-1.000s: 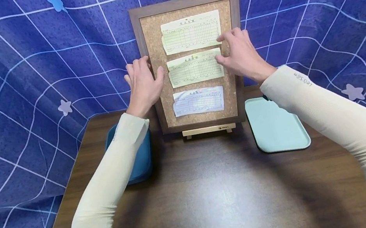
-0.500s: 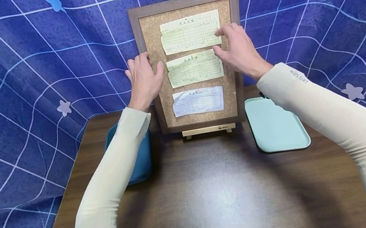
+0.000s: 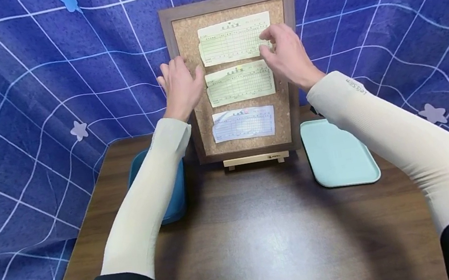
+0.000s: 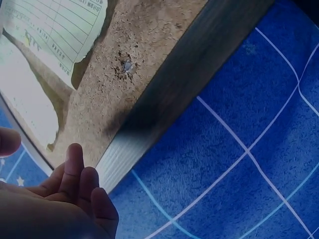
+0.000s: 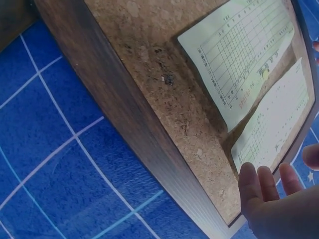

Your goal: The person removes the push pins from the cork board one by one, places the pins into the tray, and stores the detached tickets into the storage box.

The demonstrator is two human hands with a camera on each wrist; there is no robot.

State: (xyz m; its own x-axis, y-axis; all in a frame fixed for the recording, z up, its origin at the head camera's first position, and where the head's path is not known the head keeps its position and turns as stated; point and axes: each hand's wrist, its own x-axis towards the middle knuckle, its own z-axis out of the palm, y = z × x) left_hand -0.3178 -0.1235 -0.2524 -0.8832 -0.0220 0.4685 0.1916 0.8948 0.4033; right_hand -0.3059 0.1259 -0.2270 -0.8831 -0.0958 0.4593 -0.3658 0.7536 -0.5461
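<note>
A cork board (image 3: 283, 126) in a brown wooden frame stands upright at the back of the table. Three printed paper slips are on it: a pale green top slip (image 3: 223, 45), a pale green middle slip (image 3: 238, 87) with a yellow pin (image 3: 239, 68), and a bluish bottom slip (image 3: 244, 125) with a pinkish pin. My left hand (image 3: 182, 88) is at the frame's left side, fingers loosely extended, holding nothing. My right hand (image 3: 289, 55) hovers at the lower right corner of the top slip, thumb and forefinger apart. In the right wrist view, its fingertips (image 5: 247, 174) overlap that slip's edge.
A small wooden stand (image 3: 253, 159) supports the board. On the left, partly behind my forearm, is a blue bin (image 3: 179, 200). A light turquoise tray (image 3: 340, 156) lies on the right. Behind the table hangs a blue curtain (image 3: 104, 32) with lines and stars.
Both hands have risen along the board. The left has also shifted slightly right, and the right has shifted left over the top slip's corner. The slips stay in place.
</note>
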